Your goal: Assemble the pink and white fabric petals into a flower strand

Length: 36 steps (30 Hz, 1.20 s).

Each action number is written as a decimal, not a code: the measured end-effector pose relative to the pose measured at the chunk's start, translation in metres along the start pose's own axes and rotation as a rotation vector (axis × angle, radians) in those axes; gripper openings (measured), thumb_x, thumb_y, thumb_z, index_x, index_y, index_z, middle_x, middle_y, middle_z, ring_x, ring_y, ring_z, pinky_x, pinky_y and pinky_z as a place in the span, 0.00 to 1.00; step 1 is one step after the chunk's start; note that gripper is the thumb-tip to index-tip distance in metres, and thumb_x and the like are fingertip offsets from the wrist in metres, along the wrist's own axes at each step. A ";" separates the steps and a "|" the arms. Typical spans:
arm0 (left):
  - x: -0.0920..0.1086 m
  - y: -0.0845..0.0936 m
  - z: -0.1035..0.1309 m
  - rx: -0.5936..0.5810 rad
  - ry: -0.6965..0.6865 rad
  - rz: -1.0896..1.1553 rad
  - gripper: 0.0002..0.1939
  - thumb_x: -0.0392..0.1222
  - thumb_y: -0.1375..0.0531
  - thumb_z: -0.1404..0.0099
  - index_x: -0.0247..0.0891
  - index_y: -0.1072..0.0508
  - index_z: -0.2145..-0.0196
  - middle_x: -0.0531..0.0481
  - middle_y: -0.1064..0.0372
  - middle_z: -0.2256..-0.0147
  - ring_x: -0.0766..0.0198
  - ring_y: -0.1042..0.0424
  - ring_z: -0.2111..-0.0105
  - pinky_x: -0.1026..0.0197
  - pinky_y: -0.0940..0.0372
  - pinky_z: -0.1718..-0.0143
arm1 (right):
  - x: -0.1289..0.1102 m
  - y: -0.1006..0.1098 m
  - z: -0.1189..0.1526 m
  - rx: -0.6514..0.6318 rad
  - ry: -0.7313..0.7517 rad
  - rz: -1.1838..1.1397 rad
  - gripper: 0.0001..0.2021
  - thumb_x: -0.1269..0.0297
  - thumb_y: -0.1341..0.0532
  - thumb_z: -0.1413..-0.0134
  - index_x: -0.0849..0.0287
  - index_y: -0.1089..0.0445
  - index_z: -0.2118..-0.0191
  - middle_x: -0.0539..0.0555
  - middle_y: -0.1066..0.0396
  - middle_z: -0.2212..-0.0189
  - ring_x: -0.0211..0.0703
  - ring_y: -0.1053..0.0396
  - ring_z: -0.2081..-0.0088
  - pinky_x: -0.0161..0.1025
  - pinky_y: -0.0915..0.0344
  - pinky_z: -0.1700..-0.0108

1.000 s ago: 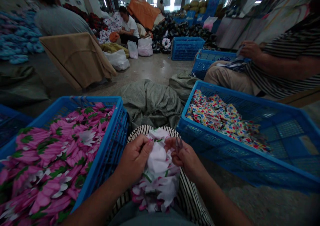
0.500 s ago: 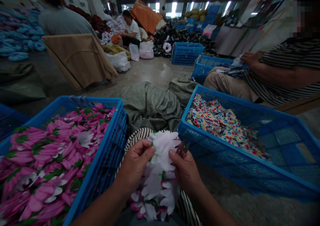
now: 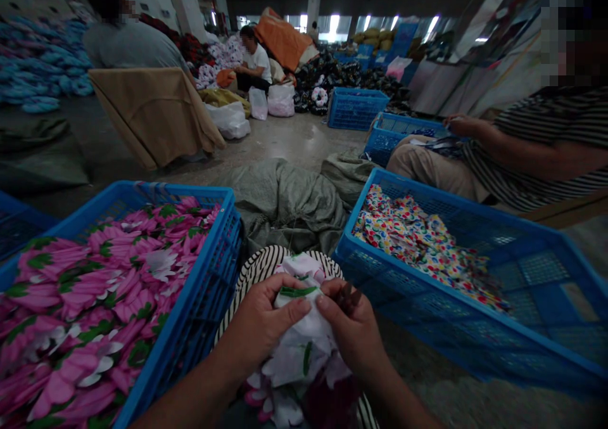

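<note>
My left hand (image 3: 268,312) is closed, thumb and fingers pinching a white fabric flower piece (image 3: 308,327) with a green strip along its upper edge. On the other side of that edge, my right hand (image 3: 349,321) also pinches the cloth, thumb close to the left thumb. A small dark metal tool, which looks like thread snips (image 3: 349,297), shows among the right hand's fingers, partly hidden. More white and pink petal pieces (image 3: 285,407) lie below the hands on my lap, over black-and-white striped cloth (image 3: 260,265).
A blue crate (image 3: 190,191) of pink-and-green fabric flowers stands at left. Another blue crate (image 3: 456,210), at right, holds colourful printed pieces (image 3: 422,239). Grey-green sacks (image 3: 289,194) lie ahead. A person in a striped shirt (image 3: 536,137) sits at right; others sit farther off.
Both hands have drawn closer together and slightly lower. The white piece is now bunched and turned, so its green strip faces up between the thumbs.
</note>
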<state>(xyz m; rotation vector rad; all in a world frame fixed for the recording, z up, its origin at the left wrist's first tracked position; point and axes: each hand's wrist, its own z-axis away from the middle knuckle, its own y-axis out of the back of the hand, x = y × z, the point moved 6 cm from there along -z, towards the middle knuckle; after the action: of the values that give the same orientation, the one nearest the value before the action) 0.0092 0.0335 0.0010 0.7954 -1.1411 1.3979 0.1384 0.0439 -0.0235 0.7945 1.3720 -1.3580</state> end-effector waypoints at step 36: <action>-0.007 -0.001 0.001 0.119 0.035 0.209 0.09 0.43 0.37 0.48 0.36 0.34 0.74 0.56 0.33 0.78 0.72 0.34 0.80 0.71 0.41 0.77 | -0.016 0.000 -0.011 -0.054 0.185 0.100 0.19 0.50 0.48 0.47 0.62 0.33 0.65 0.43 0.51 0.84 0.31 0.57 0.83 0.30 0.59 0.82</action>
<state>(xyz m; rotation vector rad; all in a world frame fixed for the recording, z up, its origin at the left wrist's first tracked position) 0.0110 0.0303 -0.0047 0.7487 -1.1478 1.6603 0.1409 0.0577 -0.0104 0.9585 1.4856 -1.1885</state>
